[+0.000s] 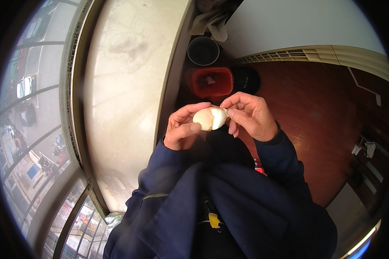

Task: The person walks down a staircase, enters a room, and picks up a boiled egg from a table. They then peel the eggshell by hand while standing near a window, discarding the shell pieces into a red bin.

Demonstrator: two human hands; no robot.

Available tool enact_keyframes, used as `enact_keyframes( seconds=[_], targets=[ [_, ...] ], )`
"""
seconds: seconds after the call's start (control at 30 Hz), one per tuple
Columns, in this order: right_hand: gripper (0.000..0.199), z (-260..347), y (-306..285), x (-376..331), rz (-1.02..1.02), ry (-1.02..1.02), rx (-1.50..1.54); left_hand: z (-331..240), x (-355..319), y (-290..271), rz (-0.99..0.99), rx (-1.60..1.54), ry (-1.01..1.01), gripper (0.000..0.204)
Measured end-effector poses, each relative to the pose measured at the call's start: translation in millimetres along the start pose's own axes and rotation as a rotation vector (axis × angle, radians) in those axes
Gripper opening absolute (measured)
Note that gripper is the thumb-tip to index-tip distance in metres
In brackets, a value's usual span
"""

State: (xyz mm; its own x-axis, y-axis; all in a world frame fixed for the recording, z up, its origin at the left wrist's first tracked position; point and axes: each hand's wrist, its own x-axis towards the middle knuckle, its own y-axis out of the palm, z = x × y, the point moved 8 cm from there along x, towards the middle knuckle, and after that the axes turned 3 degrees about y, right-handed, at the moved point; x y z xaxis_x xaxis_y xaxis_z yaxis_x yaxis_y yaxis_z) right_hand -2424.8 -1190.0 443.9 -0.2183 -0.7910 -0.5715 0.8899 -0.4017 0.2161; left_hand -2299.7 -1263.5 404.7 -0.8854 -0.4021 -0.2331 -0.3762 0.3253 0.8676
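A partly peeled egg is held in front of my chest. Its left part still wears pale beige shell, while smooth white shows on the right, with a yellowish patch along the broken shell edge. My left hand is closed around the shell-covered end, thumb below and fingers above. Thumb and forefinger of my right hand pinch at the peeled end, where a small pale bit, apparently shell, sticks out between them. Below the hands, a red bin stands on the floor, with a small light scrap inside.
To the left runs a pale windowsill beside a barred window. A dark round bucket stands behind the red bin, and a black rounded object beside it. A white panel with a vent grille rises at the back right above the reddish-brown floor.
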Motion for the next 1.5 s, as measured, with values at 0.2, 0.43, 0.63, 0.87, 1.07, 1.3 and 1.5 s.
enact_keyframes(
  seconds=[0.2,0.43,0.63,0.87,1.07,1.3,1.5],
  targets=[
    [0.013,0,1,2,0.057,-0.013,0.145,10,1,-3,0.049,-0.187,-0.069,0.058],
    [0.012,-3,-4,3,0.033,-0.069,0.183,20,6,-10,-0.002,-0.339,-0.090,0.062],
    [0.021,-9,-21,5,-0.156,-0.094,-0.066,21,7,-12,-0.025,-0.375,-0.095,0.064],
    [0.014,-25,-42,10,-0.362,-0.074,-0.342,27,4,-12,-0.046,-0.401,-0.104,0.056],
    [0.016,-15,-30,-4,-0.307,-0.134,-0.178,31,3,-13,-0.076,-0.369,-0.091,0.049],
    [0.030,-8,-6,-9,-0.195,-0.176,-0.040,33,1,-9,-0.170,-0.330,-0.068,0.045],
    [0.029,-13,-3,-10,-0.221,-0.145,-0.031,33,0,-4,-0.148,-0.280,-0.057,0.046]
  ],
)
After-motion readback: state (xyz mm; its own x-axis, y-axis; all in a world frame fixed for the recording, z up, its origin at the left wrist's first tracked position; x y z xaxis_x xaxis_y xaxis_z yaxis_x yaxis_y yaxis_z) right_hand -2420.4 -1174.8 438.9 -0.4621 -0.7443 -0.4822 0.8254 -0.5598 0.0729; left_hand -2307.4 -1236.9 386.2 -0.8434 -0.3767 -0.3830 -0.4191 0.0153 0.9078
